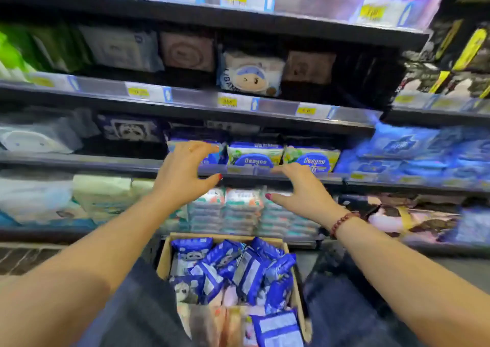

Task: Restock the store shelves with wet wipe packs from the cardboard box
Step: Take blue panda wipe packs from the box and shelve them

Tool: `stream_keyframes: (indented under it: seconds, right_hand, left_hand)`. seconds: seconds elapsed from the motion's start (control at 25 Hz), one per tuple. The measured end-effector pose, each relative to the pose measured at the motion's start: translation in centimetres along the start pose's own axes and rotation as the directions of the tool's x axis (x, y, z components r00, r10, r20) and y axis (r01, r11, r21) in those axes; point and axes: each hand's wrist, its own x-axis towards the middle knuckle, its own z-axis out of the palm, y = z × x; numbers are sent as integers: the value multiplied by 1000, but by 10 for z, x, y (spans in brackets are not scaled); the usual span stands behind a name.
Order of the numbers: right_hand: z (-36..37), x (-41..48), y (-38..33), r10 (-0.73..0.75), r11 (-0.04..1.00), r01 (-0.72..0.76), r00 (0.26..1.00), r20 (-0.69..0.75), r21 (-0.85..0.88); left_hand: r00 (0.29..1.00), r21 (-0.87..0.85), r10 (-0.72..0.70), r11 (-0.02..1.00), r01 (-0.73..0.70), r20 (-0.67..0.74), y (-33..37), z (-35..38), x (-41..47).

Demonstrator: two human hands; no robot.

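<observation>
Both my arms reach straight out in front of me, up toward the shelf (106,162) with the price strip along its edge. My left hand (185,171) is raised back-up, wrist bent, its fingers (201,146) spread and lightly bent, thumb stretched out below; they grasp nothing. The fingertips lie over a blue pack (213,158) at the shelf front, but I cannot tell whether they touch it. My right hand (305,187) sits a little lower, just before the shelf edge, fingers loose and pointing left, thumb out, also released and empty. A bead bracelet (342,223) circles that wrist.

Between my hands, two Deeyeo packs (254,155) stand side by side on the shelf.

Below, between my knees, one cardboard box (163,262) stands open, with the blue wet wipe packs (246,272) piled loosely inside; about a dozen show, too jumbled to count exactly.
</observation>
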Motion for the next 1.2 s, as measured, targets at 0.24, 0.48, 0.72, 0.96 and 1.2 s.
stream_keyframes:
  seconds: [0.24, 0.48, 0.72, 0.96, 1.2]
  right_hand:
    - [116, -39, 76, 320, 912, -385, 883, 344, 139]
    - [175, -76, 125, 475, 816, -577, 704, 528, 34]
    - [208, -80, 122, 474, 775, -613, 725, 500, 154]
    - [161, -53, 104, 623, 517, -663, 725, 293, 542]
    - [114, -39, 61, 511, -105, -657, 608, 607, 746]
  left_hand:
    - [947, -97, -206, 967, 235, 248, -27, 97, -54]
    - [850, -73, -350, 910, 408, 393, -43, 151, -99]
    - [796, -70, -366, 889, 452, 483, -44, 173, -119]
    - [811, -207, -357, 846, 491, 464, -44, 173, -120]
    - [733, -542, -324, 511, 668, 598, -19, 152, -113]
